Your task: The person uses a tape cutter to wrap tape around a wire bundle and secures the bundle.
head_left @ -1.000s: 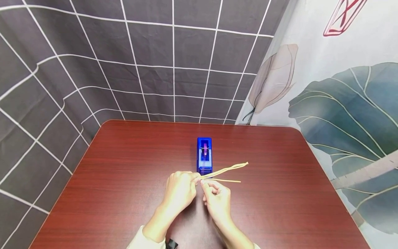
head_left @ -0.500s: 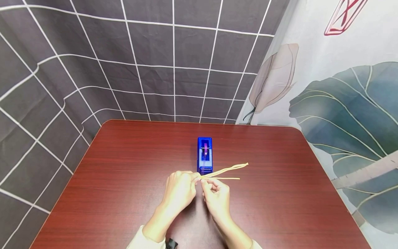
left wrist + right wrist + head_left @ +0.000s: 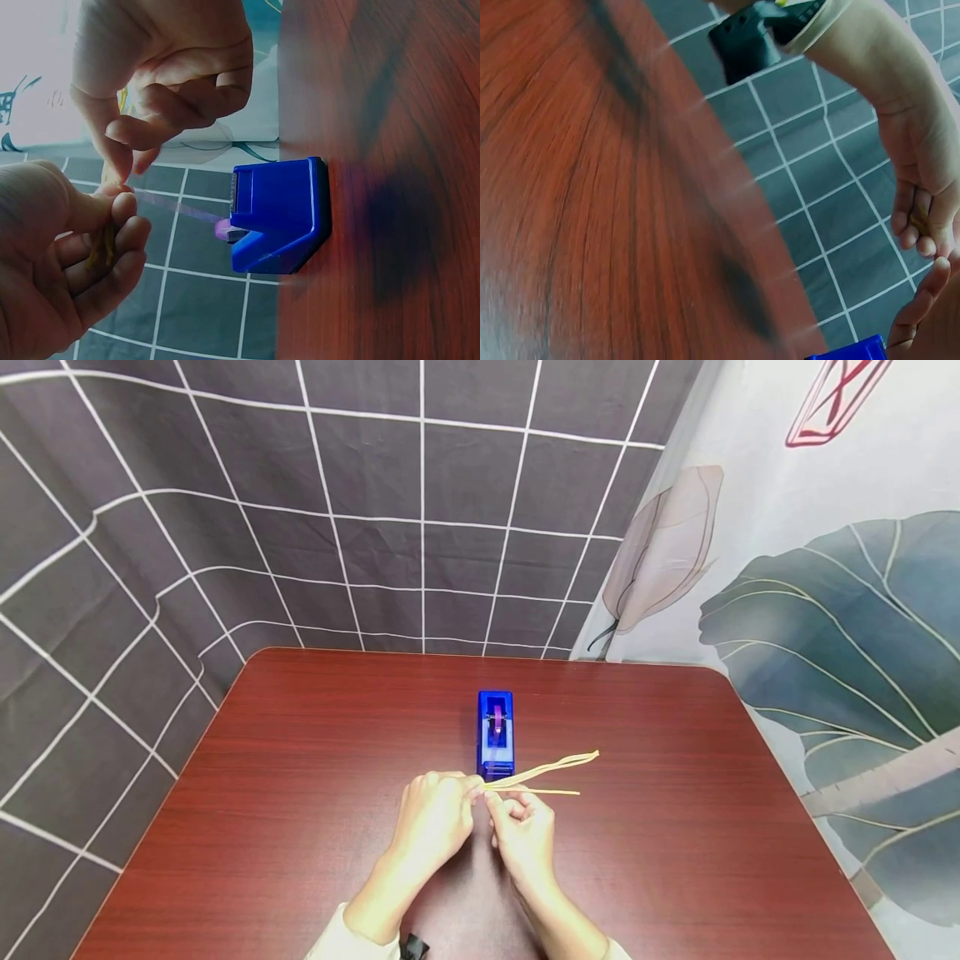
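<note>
In the head view, a bundle of thin yellow strands [image 3: 543, 768] runs from the fingertips of the left hand [image 3: 435, 814] over the dark red tabletop [image 3: 315, 760], most of it fanning between 2 and 3 o'clock and a single strand pointing almost straight to 3. A blue tape dispenser [image 3: 506, 739] stands at 12 o'clock from the meeting fingertips, just beyond them. The left wrist view shows what the head view hardly gives away: a translucent purple strip of tape [image 3: 176, 205] stretches from the dispenser, at a little past 3 o'clock, to where both hands' fingertips meet. It also shows the left hand's inside, thumb and index finger pinching at that meeting point, the other fingers curled loosely round more of the yellow. The right hand [image 3: 525, 839] has its thumb and forefinger pressed together at the tape's near end (whether they catch a strand too, I cannot tell). The right wrist view shows only a corner of the dispenser, toward 5 o'clock, but takes in the black wrist device [image 3: 746, 45] on the left arm near 12.
</note>
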Tool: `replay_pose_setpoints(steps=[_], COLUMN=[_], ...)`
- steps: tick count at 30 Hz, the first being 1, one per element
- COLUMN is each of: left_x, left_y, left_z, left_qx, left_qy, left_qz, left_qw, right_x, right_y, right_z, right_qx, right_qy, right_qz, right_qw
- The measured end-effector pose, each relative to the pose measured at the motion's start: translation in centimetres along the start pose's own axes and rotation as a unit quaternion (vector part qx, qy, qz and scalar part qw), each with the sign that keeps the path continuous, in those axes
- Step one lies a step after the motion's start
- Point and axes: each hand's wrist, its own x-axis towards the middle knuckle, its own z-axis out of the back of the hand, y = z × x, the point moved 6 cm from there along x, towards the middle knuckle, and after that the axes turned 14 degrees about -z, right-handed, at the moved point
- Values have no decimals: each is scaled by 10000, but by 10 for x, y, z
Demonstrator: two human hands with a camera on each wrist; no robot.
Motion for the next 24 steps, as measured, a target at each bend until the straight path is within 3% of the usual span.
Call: replay_pose_setpoints(steps=[7,14,24], left_x=[1,0,1], left_y=[-2,-2,-3], left_z=[2,2,2], left_qx=[14,66,69], left_qy=[-35,-64,-94], left_qz=[-19,-41,-156], left_qw=[10000,9999,9998], right_x=[-1,-3,0], right_y=[2,4,1], right_z=[-2,-3,-3], right_qx=[394,683,774], right_qy=[266,422,269], right_qz=[-424,-272,-4], right_qw=[9980,9964,9966])
